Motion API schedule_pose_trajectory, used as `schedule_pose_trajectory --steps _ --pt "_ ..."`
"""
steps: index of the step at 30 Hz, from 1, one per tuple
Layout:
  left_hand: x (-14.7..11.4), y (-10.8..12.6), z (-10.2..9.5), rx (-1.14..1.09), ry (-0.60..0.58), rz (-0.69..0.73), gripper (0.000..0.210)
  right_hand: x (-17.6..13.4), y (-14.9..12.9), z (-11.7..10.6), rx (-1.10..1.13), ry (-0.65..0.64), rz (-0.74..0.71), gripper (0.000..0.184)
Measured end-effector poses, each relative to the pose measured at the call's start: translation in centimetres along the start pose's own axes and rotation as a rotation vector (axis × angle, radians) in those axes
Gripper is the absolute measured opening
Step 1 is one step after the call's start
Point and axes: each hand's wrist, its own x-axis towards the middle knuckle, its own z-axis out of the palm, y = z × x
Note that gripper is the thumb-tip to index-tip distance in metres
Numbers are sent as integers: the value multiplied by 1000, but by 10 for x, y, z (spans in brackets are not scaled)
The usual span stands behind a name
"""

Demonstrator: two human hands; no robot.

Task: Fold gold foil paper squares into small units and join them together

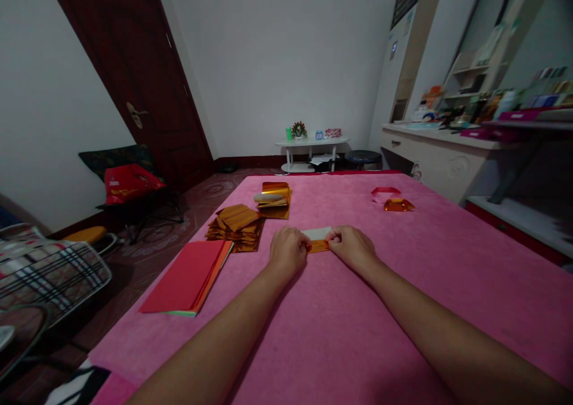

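gold foil paper (319,246), in from left edge of counter (447,255)
left hand (286,252) and right hand (353,247) pinch its ends between fingers (301,242); uneven pulling could tear it.

Pink-covered tbl (447,255) w/ red paper (185,276), gold foil stacks (236,221), pink band (385,190), gold pc (397,205).

Paper strip (318,245) between the hands (289,251) on the cloth (430,267); stack (237,223) left, ribbon (385,190) behind right
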Motion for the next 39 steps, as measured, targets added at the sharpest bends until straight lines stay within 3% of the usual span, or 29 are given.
schedule_pose_trajectory --steps 4,8,11,18,23,29,35,37,39 --pt "2 -2 1 -76 -68 -101 17 -3 -3 -4 -54 0 -20 21" --pt "3 -2 0 -129 -97 -147 21 -13 -13 -2 -181 98 -110 12" --pt "3 -2 0 -150 -93 -151 26 -17 -19 4 -233 147 -143 21" --pt "4 -6 -2 -139 -137 -179 19 1 7 16 12 -9 -92 17" --pt "6 0 -3 -107 -164 -220 16 12 20 20 169 -23 -72 28" --pt "10 14 0 52 -111 -216 39 11 18 16 183 -32 -68 25" --pt "16 -24 4 -377 -308 -87 24 10 14 11 156 -92 -54 26" --pt "18 -33 7 -479 -328 -58 25 5 8 9 102 -79 -45 17" --pt "18 -35 9 -523 -320 -41 25 0 1 9 19 -17 -37 23"
